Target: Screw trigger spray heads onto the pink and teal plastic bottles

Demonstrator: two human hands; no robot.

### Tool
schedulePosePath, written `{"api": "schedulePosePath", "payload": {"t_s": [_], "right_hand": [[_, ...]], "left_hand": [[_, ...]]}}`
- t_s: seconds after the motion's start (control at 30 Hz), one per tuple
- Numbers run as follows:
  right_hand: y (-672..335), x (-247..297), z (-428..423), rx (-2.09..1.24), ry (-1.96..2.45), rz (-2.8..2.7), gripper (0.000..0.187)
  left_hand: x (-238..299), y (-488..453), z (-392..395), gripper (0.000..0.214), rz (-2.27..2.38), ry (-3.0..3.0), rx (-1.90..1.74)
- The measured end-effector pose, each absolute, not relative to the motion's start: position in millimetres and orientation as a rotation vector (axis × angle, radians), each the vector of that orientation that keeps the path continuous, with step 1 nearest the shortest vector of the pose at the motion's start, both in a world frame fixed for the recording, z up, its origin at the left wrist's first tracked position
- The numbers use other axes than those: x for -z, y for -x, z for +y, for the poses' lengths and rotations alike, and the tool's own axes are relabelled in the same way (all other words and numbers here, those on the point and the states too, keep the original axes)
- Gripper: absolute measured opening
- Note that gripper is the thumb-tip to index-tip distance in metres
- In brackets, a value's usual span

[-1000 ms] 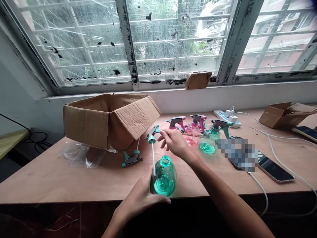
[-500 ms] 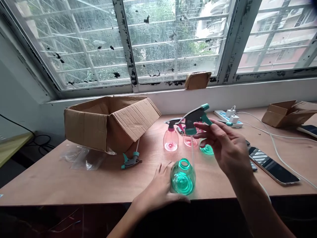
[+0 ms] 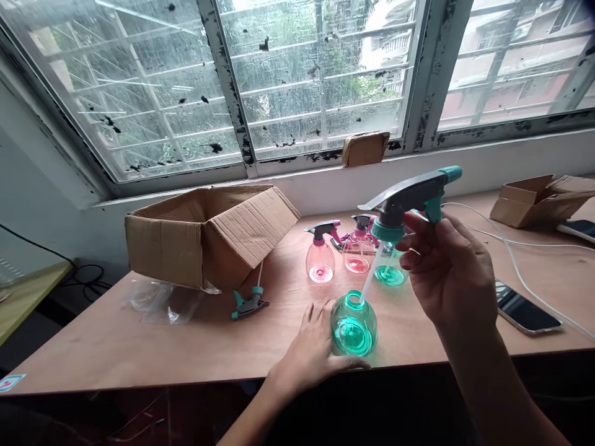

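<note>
Right hand (image 3: 449,272) grips a grey-and-teal spray head (image 3: 409,198), raised, its white tube (image 3: 369,280) slanting into the open neck of a teal bottle (image 3: 353,325). Left hand (image 3: 313,350) clasps that bottle at the near table (image 3: 139,353) edge. Behind it stand two pink spray bottles (image 3: 320,260); a cardboard box (image 3: 204,235) lies left.

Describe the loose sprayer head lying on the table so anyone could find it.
Find the large open cardboard box on the left of the wooden table. Just before its near corner, a teal and grey trigger sprayer head lies on its side. Unlike the sprayer in the right hand or those on the pink bottles, nobody holds it and it has no bottle.
</note>
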State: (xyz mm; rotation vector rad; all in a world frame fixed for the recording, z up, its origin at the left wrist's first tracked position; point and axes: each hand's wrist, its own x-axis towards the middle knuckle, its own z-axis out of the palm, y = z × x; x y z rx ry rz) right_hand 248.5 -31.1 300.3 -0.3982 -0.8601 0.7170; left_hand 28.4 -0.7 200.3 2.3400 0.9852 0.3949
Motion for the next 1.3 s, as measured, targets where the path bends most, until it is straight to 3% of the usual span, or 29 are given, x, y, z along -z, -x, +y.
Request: {"api": "schedulePosePath", "payload": {"t_s": [0.23, 0.4, 0.6, 0.83, 0.97, 1.1, 1.3], "right_hand": [[-262.4, -283.7, -3.8, -0.934, 0.448, -1.092, 0.010], [-294.1, -273.6, 9.8, -1.204, 0.580, -1.619, 0.023], [-318.4, -282.1, 3.0, -0.938, 0.853, -1.809, 0.027], [-335.7, -284.2, -0.3, -0.889, 0.970, -2.173, 0.028], [-336.1, -282.3, -2.2, -0.828, 0.992, -2.155, 0.027], [-321.9, -287.0, -7.6, -0.698, 0.881, -1.964, 0.041], [-306.6, -290.7, -15.3, -0.398, 0.816, -1.973, 0.021]], "left_hand": [[-200.3, -28.4, -1.8, 0.118, 1.001, -2.353, -0.360], [-201.4, -28.3, -2.3, 0.114, 0.988, -2.390, -0.360], [-197.3, -26.7, -0.5, 0.116, 0.974, -2.411, -0.374], [-198.0, -25.4, 0.2, 0.116, 0.975, -2.402, -0.354], [-199.5, -24.6, -0.5, 0.117, 0.963, -2.395, -0.368], [-201.0, -24.5, -0.9, 0.117, 0.962, -2.384, -0.355], [-200.2, -24.6, -0.2, 0.118, 0.976, -2.388, -0.355]]}}
